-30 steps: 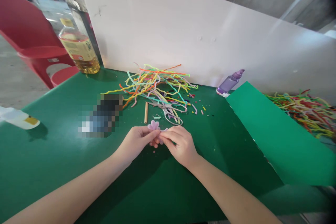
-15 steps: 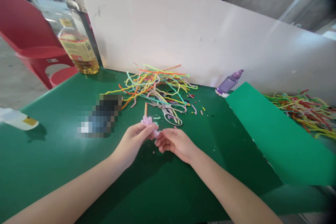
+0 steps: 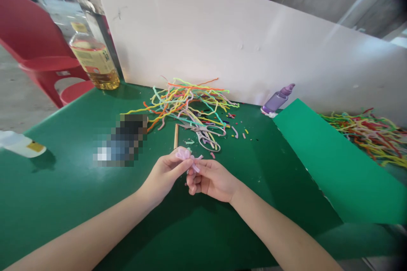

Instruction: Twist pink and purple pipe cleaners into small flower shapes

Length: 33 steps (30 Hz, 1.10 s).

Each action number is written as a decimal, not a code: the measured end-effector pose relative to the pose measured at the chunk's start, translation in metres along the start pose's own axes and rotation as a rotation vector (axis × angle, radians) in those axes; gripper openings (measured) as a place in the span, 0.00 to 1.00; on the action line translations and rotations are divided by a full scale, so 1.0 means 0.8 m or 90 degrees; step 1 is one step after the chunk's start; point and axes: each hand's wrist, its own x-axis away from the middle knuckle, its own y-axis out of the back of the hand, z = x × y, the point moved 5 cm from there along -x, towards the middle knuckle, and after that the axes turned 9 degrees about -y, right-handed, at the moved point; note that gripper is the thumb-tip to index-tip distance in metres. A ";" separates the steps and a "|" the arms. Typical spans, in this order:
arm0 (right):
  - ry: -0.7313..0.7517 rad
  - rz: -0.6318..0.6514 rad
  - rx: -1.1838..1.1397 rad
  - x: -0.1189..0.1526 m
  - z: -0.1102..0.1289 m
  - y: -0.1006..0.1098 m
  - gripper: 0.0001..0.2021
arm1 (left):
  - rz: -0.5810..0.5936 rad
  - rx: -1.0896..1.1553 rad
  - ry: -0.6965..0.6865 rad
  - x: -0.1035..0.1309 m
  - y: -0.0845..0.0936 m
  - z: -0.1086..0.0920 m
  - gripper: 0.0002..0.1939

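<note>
glare pales the green table [image 3: 79,186] at left, shadow darkens its near middle, frame edges blur.

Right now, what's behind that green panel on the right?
Past the panel, a heap of colourful strips shows, with the white wall beyond. Whatever the panel itself covers can't be seen.

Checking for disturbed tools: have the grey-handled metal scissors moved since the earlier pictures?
No. Judged against the white upright panel, the scissors lie in the same place, beside the tan wooden stick.
</note>
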 end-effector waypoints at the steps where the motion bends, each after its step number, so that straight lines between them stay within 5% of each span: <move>1: -0.002 0.001 -0.008 -0.001 -0.001 0.000 0.12 | 0.003 -0.003 -0.001 0.000 0.000 0.001 0.10; 13: -0.004 0.016 -0.048 -0.004 -0.004 0.006 0.08 | -0.008 -0.036 -0.018 0.000 0.002 0.006 0.09; 24: -0.016 -0.021 0.008 -0.003 0.004 0.014 0.10 | 0.059 0.064 0.080 -0.007 -0.001 0.003 0.14; 29: -0.040 -0.037 0.055 -0.002 0.003 0.016 0.08 | 0.131 -0.101 0.073 -0.010 0.000 -0.001 0.11; 33: -0.023 -0.070 0.130 0.000 0.004 0.015 0.07 | 0.121 -0.213 0.062 -0.008 0.001 -0.001 0.11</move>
